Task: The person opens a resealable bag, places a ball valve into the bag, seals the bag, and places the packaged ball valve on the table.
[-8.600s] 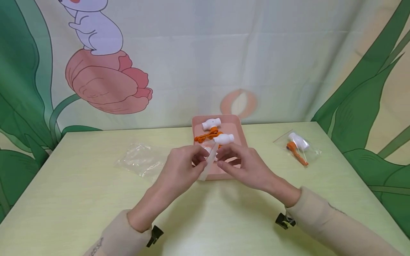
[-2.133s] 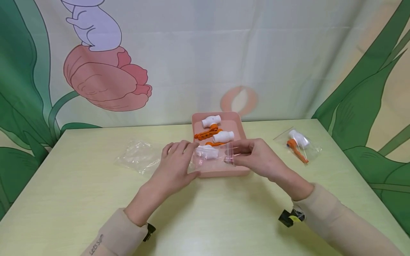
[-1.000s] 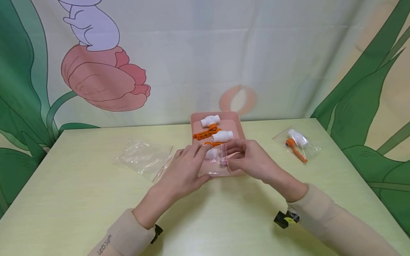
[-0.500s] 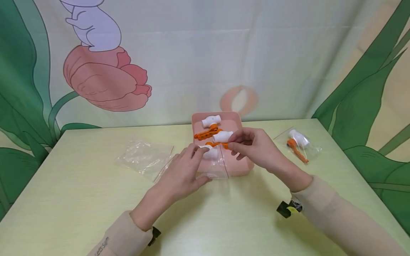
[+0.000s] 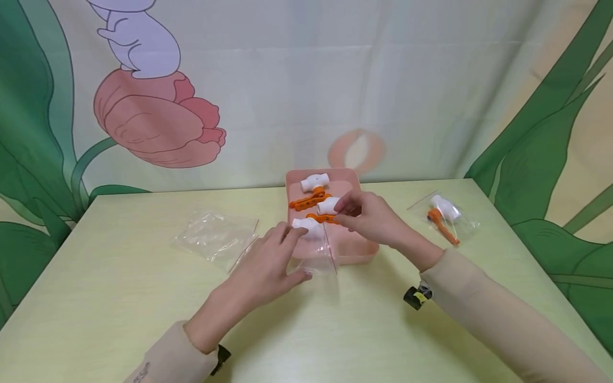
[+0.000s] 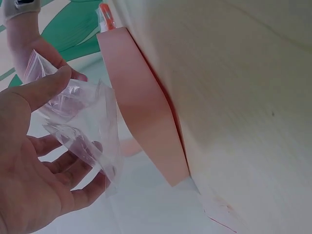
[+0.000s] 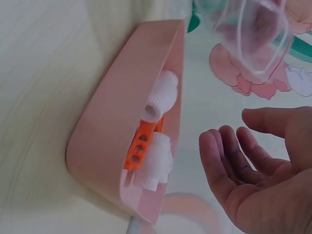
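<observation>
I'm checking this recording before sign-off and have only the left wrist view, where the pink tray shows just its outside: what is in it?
Observer: The head view shows three white fittings in the pink tray.
Reviewer: In my picture the clear bag covers part of the right hand. Is that hand gripping anything?
Observer: No; the right wrist view shows nothing between its thumb and fingers.
Reviewer: Then which fitting is it nearest?
Observer: The middle one, by the head view: the hand hides that fitting's right end, though I can't tell whether it touches.
</observation>
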Demonstrator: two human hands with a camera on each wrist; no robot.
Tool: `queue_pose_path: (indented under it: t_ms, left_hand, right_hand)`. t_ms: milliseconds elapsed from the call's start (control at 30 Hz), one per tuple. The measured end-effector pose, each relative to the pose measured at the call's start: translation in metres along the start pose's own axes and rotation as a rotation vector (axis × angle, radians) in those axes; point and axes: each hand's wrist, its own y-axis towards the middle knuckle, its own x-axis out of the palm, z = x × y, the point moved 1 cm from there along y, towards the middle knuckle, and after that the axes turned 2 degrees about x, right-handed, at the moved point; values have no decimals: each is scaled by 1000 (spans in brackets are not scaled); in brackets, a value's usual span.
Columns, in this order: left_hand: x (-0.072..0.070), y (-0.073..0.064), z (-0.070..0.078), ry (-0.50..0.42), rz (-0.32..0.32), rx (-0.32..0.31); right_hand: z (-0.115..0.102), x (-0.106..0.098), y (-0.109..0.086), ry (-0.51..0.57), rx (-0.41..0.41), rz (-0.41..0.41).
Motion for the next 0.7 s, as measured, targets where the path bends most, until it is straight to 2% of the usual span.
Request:
queue_pose_path:
  t_ms: [167, 300, 533, 700]
  left_hand:
    - [2, -4, 0, -8, -11, 2]
    - [3, -5, 1, -15, -19, -6]
    - [3, -6, 2, -20, -62, -12]
    - [2, -6, 5, -23, -65, 10]
  right_hand:
    - [4, 1, 14, -221, -41, -34]
    - [2, 0, 22, -356, -53, -80]
    - [3, 2, 34, -470, -53, -194]
    - [7, 9, 41, -539, 19, -266]
